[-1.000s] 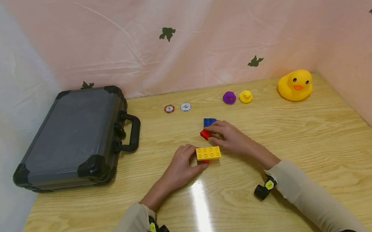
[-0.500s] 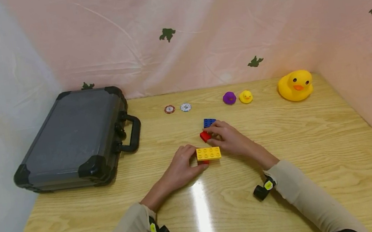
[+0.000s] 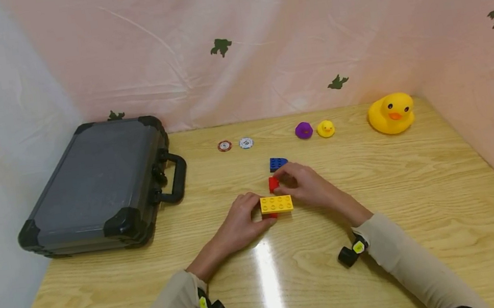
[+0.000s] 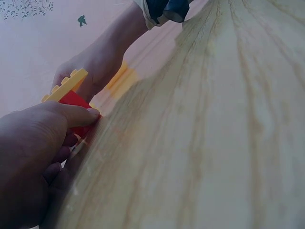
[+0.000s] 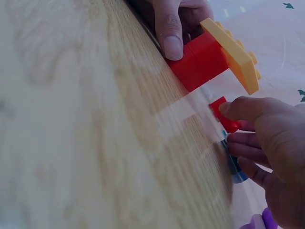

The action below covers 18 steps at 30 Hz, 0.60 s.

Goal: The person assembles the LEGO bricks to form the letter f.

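My left hand [image 3: 238,223] grips a red base [image 5: 198,62] of toy building bricks standing on the table, with the thumb on its near side. A flat yellow eight-stud brick [image 3: 276,204] sits on top of that base and juts out to the right. Just beyond it, my right hand [image 3: 307,185] pinches a small red brick [image 3: 273,184] between thumb and fingers. In the right wrist view this red brick [image 5: 221,112] is tilted and apart from the stack. A blue brick [image 3: 277,163] lies behind the right fingertips, partly covered by them.
A grey hard case [image 3: 97,177] with a black handle [image 3: 179,178] lies at the left. Along the back are a red chip [image 3: 225,146], a white chip [image 3: 246,143], a purple ring-like piece [image 3: 304,130], a small yellow duck [image 3: 325,129] and a large yellow duck [image 3: 391,114].
The small red brick in my right hand has turned and come slightly nearer, showing more of the blue brick. My left hand and the stack have stayed in place.
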### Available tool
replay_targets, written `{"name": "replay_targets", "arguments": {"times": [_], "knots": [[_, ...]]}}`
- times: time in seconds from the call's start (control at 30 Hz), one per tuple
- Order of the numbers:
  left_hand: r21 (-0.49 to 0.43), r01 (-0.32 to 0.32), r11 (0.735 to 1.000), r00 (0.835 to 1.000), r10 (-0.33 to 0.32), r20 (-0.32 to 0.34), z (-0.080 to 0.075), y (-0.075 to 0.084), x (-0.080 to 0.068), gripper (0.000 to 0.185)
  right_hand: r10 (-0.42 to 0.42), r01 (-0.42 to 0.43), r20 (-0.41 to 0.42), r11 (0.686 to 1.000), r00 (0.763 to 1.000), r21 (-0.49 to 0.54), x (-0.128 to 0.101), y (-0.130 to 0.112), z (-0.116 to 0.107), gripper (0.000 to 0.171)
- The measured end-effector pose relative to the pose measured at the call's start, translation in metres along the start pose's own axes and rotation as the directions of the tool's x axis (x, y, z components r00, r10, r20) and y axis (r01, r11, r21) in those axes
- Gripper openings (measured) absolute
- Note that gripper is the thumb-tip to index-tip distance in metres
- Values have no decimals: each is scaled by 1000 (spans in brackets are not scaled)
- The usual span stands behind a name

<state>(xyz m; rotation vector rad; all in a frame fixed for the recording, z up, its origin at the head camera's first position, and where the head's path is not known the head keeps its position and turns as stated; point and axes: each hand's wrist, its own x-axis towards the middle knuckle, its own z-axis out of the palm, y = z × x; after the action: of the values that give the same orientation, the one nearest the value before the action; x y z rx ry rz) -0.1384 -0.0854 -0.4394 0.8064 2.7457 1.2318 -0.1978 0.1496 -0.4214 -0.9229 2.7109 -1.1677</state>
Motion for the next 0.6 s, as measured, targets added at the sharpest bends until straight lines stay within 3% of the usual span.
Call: {"name": "replay_targets", "arguments": {"times": [0.2, 0.6], "knots": [[-8, 4, 1000, 1000, -4, 6, 0, 0, 0, 34, 2, -2, -7, 999, 1000, 33, -4, -2, -4, 29], [22, -29, 999, 1000, 29, -3, 0, 0, 1, 32, -154, 161, -130, 986, 980, 46, -11, -8, -11, 29]]}}
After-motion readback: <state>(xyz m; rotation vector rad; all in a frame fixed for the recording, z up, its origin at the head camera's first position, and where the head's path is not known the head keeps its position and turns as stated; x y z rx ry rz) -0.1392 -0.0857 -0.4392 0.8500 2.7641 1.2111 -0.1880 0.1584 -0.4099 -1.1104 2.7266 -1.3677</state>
